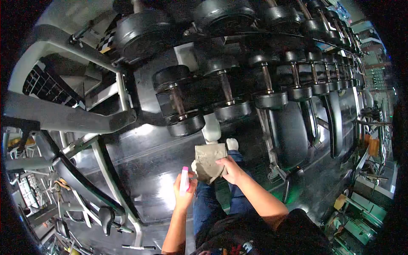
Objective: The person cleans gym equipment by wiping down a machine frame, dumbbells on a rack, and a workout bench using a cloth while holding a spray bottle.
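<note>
A small white bottle with a bright pink top [184, 182] stands upright in my left hand [181, 196], whose fingers are wrapped round it. My right hand [232, 171] pinches the right edge of a greyish-beige cloth [210, 158], thumb on top. The cloth hangs spread in front of my legs, its lower edge uneven. It lies just right of the bottle. Beyond the cloth, the nearest dumbbell [180, 104] rests on the lower tier of a rack.
Several black dumbbells [268, 87] line the two-tier rack, running off to the right. A padded bench [285, 136] stands below it at right. Grey-framed gym machines [68, 112] fill the left side. My feet are on a dark, shiny floor [153, 178].
</note>
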The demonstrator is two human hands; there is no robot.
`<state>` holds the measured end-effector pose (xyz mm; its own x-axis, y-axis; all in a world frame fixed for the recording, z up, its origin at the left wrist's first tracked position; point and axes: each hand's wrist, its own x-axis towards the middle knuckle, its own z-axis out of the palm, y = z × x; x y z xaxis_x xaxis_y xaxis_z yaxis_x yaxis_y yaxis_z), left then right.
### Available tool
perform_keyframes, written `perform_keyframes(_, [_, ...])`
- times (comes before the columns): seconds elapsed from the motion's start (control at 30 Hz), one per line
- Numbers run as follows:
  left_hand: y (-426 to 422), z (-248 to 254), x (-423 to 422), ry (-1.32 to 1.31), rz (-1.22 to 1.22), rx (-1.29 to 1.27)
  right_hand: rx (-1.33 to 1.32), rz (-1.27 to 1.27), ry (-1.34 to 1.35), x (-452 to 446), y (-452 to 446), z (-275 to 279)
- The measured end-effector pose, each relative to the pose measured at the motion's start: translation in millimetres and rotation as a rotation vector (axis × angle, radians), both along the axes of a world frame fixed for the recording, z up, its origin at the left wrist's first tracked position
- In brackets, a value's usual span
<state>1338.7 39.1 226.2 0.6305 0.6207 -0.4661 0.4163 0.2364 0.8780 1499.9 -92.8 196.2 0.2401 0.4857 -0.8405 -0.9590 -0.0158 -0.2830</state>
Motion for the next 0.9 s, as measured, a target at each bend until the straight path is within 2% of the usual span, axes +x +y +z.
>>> perform_keyframes(0.07, [-5.2,-1.3,16.0,0.022,-0.024,0.147,0.070,-0.035,-0.085,6.9,-9.8,-13.5])
perform_keyframes(0.17, [-15.8,-0.8,45.5,-0.018,0.008,0.125,-0.068,-0.061,-0.111,29.0,-24.1,-15.0])
perform_keyframes(0.23, [-24.4,-3.9,65.8,0.000,0.009,0.106,-0.023,-0.043,-0.157,52.5,-34.5,-1.8])
perform_keyframes(0.37, [-41.3,5.9,121.6,-0.008,0.070,0.034,-0.084,-0.081,-0.236,97.6,-59.1,5.7])
perform_keyframes(0.47, [-54.8,15.9,163.7,-0.028,0.097,0.077,-0.171,-0.068,-0.344,128.8,-77.9,-0.8])
perform_keyframes(0.63, [-67.2,14.6,211.6,-0.036,0.118,0.040,-0.146,-0.025,-0.372,180.8,-81.2,19.6])
perform_keyframes(0.7, [-68.4,16.8,227.1,-0.014,0.092,0.112,-0.166,-0.036,-0.415,194.6,-79.2,21.4])
perform_keyframes(0.77, [-70.9,18.6,243.8,-0.063,0.195,-0.012,-0.145,-0.018,-0.424,207.0,-79.4,20.4])
perform_keyframes(0.9, [-67.6,19.6,268.9,-0.020,0.213,0.016,-0.092,0.009,-0.451,223.3,-79.0,20.0])
